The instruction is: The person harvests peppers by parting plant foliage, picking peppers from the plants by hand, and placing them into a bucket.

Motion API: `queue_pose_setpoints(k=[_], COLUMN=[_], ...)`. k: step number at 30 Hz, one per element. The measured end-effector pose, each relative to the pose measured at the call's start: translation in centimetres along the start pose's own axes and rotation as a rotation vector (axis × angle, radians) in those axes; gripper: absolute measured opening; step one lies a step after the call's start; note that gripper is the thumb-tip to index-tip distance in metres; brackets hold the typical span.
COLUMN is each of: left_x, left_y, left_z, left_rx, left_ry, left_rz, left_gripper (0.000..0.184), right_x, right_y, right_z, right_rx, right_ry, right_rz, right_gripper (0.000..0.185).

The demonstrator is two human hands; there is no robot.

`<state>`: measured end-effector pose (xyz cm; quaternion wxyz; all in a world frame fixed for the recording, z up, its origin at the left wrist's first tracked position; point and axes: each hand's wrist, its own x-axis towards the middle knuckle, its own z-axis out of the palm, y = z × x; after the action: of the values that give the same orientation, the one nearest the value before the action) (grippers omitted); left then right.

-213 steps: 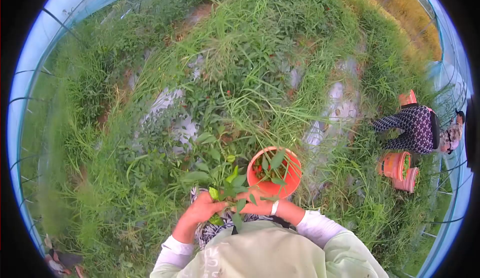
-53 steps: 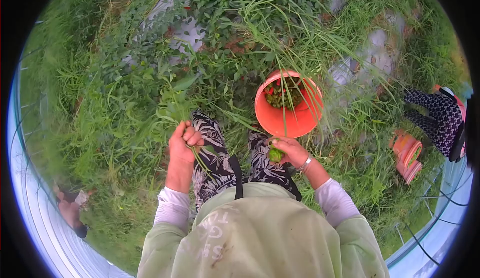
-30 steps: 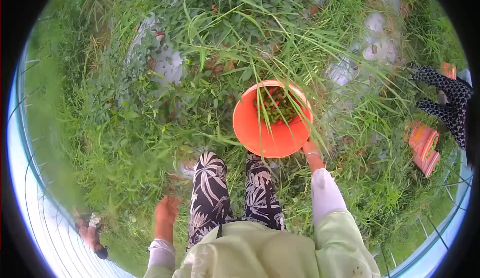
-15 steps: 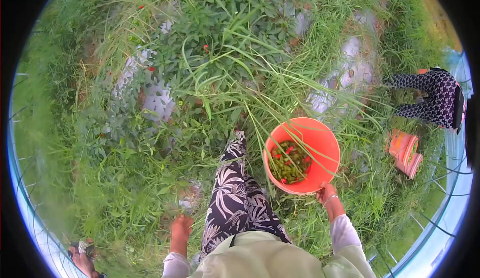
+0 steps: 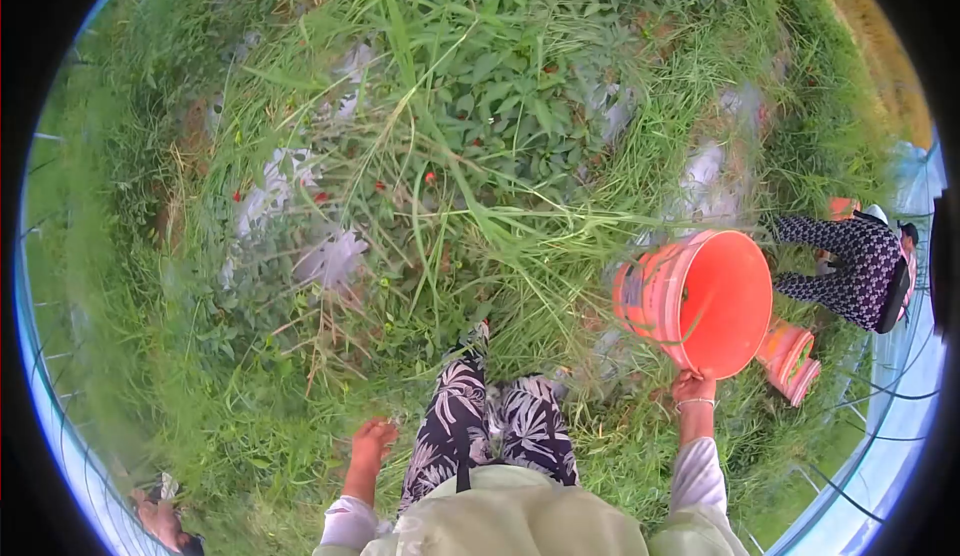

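Observation:
My right hand (image 5: 694, 386) is closed on the near rim of an orange-red bucket (image 5: 640, 291), right of my legs. The bucket is tilted so that its mouth faces right and towards me; a grass blade crosses the opening. The green and red peppers seen in it earlier are hidden from this angle. My left hand (image 5: 372, 438) hangs left of my patterned trousers (image 5: 455, 411), above the grass, its fingers loosely bent and apart, with nothing visible in them. Ahead of me grow leafy pepper plants (image 5: 500, 96) with a few red peppers (image 5: 430, 178).
Long grass (image 5: 500, 231) leans across the row, with pale plastic sheeting (image 5: 705, 181) showing through. At right a person in patterned trousers (image 5: 840, 256) bends over. Orange buckets (image 5: 785, 356) stand between us. Another person's bare foot (image 5: 160, 521) shows at lower left.
The bucket has swung right and tilted with my right hand, so its outer side now shows and the peppers do not. My left hand has risen slightly, and my legs have shifted.

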<state>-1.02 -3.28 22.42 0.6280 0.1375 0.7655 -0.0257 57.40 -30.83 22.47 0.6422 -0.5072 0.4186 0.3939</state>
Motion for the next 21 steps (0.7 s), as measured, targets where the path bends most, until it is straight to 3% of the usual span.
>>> queue_pose_setpoints(k=[2,4,9,12,13,16,20,21], left_x=[-1.0,-2.1,-3.1,-2.1,-1.4,-0.5,-2.9,-3.1], left_y=[3.6,7.4,10.7,8.2,6.9,3.5,6.1,7.8], left_z=[2.0,5.0,11.5,14.4,15.1,19.3,27.5,29.7], left_rx=[0.194,0.27,0.274,0.222,0.236,0.245,0.459,0.47], left_ry=[-0.051,-0.011,-0.085,-0.026,-0.014,-0.065,-0.159,-0.195], left_rz=[0.206,0.255,0.398,0.389,0.389,0.437,0.456,0.562], left_gripper=[0.033,0.026,0.023,0.023,0.022,0.02,0.018,0.018], right_x=[1.7,4.8,13.2,19.8,22.7,31.1,36.2,35.5], right_y=[-2.3,-4.1,-7.6,-8.7,-9.0,-8.4,-5.0,-5.0], right_z=[2.2,4.2,9.0,11.9,12.1,12.6,14.2,14.1], right_rx=[-0.031,0.024,0.027,-0.006,-0.077,-0.216,-0.214,-0.198], right_ry=[-0.013,0.004,-0.004,-0.047,-0.164,-0.006,-0.07,-0.03], right_rz=[-0.159,-0.258,-0.22,-0.163,-0.119,0.055,0.162,0.144], right_gripper=[0.015,0.015,0.015,0.015,0.014,0.013,0.012,0.014])
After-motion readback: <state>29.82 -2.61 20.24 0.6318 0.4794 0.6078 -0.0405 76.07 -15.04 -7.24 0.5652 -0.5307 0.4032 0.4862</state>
